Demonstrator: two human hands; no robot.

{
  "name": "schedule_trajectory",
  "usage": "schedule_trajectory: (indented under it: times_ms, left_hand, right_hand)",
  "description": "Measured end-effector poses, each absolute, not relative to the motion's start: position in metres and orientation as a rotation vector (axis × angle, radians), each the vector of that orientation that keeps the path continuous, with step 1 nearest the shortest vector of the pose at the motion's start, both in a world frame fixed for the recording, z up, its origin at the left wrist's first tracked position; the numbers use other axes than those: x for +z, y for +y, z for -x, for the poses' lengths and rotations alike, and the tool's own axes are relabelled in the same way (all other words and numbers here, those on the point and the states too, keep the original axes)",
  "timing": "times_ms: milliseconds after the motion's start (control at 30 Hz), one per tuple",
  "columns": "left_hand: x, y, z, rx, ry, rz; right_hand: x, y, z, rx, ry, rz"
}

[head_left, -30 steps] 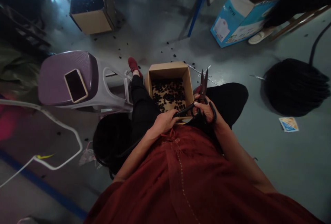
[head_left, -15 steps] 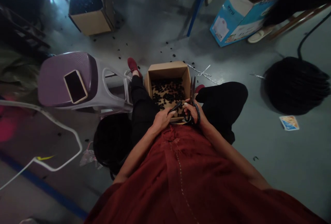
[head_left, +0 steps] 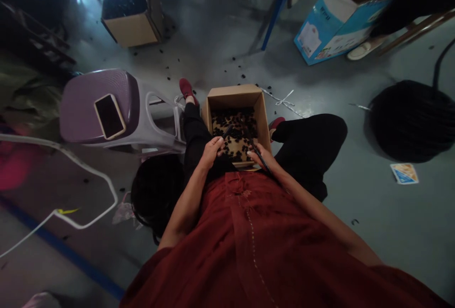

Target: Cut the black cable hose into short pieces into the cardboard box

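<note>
My left hand (head_left: 212, 149) pinches a short black piece (head_left: 228, 131) over the near left part of an open cardboard box (head_left: 232, 91). At the box's near right side, my right hand (head_left: 260, 155) is closed round black-handled scissors (head_left: 250, 137), whose blades point away from me over the box. Many small black pieces (head_left: 232, 133) lie scattered on the box's bottom. The box stands on the floor between my legs. My two hands are apart.
A purple stool (head_left: 78, 104) with a phone (head_left: 110, 116) stands at the left. Beyond are a carton of black pieces (head_left: 133, 31) and a blue and white box (head_left: 322, 31) near another person's foot (head_left: 364, 49). A black coil (head_left: 414, 121) lies at the right.
My left hand has moved left, away from the right, with the black piece. The scissors have turned and now tilt over the box. The whole view has shifted slightly.
</note>
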State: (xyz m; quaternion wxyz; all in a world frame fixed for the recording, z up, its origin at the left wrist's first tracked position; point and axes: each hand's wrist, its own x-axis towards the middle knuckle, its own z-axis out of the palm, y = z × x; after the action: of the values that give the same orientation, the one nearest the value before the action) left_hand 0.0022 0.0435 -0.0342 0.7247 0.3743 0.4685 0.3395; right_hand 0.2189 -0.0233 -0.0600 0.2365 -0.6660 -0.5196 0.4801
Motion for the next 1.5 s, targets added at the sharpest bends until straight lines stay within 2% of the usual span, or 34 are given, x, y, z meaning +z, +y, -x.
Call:
schedule_trajectory:
  times_ms: [300,1500]
  left_hand:
    - [-0.054,0.040,0.000,0.761,0.869,-0.607]
    - [-0.049,0.041,0.004,0.361,0.943,-1.011]
  right_hand:
    - [-0.056,-0.022,-0.217,1.323,-1.685,1.945]
    - [-0.061,-0.024,-0.219,1.506,-1.762,1.775]
